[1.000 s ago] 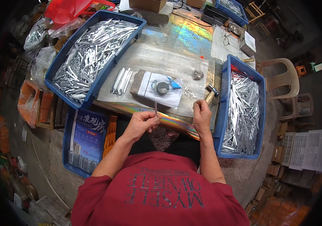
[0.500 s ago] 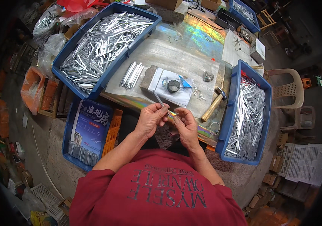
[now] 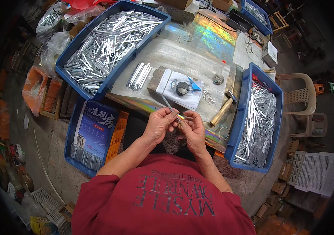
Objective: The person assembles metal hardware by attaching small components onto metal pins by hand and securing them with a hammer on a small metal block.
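Observation:
A thin silver metal rod (image 3: 167, 103) slants up and away from my left hand (image 3: 159, 126), whose thumb and fingers are closed on it. My right hand (image 3: 193, 132) pinches at the rod's near end; fingers hide the exact spot. Just beyond my hands, a small round dark container (image 3: 182, 88) stands on white paper (image 3: 167, 87) over a stone block (image 3: 156, 79). Left of the block lies a row of several silver rods (image 3: 139, 76). Small metal bits (image 3: 207, 96) are scattered to the right, near a wooden-handled hammer (image 3: 222, 111).
Large blue bins heaped with silver rods flank me: one bin (image 3: 101, 92) at the far left, another (image 3: 233, 150) at the right. A lower blue bin (image 3: 67, 147) with a printed board sits at the left. A plastic chair (image 3: 299, 94) stands beyond the right bin.
The whole scene has shifted slightly right and down in the view. Both hands keep nearly the same grip on the rod.

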Tool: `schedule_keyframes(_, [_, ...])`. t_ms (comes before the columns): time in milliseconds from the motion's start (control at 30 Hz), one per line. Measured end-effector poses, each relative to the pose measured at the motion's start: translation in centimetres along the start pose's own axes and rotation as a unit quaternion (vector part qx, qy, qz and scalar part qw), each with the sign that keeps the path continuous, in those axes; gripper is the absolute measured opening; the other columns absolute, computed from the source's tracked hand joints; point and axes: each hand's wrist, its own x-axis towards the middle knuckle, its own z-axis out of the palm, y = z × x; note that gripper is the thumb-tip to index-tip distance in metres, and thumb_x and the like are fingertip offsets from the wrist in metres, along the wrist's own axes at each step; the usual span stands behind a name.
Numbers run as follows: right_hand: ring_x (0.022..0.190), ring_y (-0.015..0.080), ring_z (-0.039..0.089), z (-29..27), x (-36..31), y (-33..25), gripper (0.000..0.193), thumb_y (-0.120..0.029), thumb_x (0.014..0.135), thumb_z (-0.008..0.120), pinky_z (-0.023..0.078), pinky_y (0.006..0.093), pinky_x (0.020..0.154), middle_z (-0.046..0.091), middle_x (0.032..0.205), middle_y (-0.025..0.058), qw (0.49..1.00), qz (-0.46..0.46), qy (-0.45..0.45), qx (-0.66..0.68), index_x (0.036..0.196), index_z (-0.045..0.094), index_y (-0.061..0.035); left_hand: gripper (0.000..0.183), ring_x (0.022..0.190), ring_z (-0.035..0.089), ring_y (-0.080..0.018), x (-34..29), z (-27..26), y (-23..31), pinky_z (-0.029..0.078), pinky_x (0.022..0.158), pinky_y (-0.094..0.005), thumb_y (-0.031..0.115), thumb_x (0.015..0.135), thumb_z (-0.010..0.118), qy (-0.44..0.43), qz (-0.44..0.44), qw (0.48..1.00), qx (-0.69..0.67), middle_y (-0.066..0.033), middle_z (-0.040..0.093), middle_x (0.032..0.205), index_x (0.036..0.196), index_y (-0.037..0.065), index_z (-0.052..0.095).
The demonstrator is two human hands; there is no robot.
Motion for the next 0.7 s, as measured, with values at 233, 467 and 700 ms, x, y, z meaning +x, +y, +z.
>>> schedule_keyframes(233, [0.062,0.0044,0.048,-0.24,-0.05,0.37,0.029,-0.009,0.082,0.049,0.039,0.0151,0.050,0.052,0.074,0.0026,1.000,0.005,-0.005,0.023,0.107,0.036,-0.0038,0.013,0.054,0.049,-0.0068,-0.05,0.06,0.00,0.038,0.042,-0.0157,0.015,0.079,0.055,0.013,0.001,1.000,-0.001,-0.0022,0.054,0.068,0.085,0.004,0.054])
schedule_keyframes(467, [0.059,0.0039,0.047,0.36,-0.19,-0.02,0.030,-0.007,0.081,0.050,0.039,0.0145,0.047,0.052,0.073,0.0025,1.000,0.002,0.018,0.015,0.107,0.035,-0.0040,0.013,0.054,0.049,-0.0063,-0.18,0.01,-0.25,0.038,0.042,-0.0154,0.014,0.079,0.055,0.011,0.014,1.000,0.014,-0.0020,0.054,0.068,0.085,0.003,0.054])
schedule_keyframes(700, [0.072,0.0062,0.048,0.28,-0.67,-0.18,0.030,-0.003,0.082,0.047,0.039,0.0179,0.063,0.052,0.080,0.0048,1.000,0.009,0.022,0.020,0.109,0.033,-0.0019,0.012,0.055,0.049,-0.0030,-0.80,0.76,-0.72,0.037,0.043,-0.0134,0.014,0.079,0.056,0.014,0.096,0.992,0.079,-0.0008,0.055,0.066,0.083,0.003,0.055])
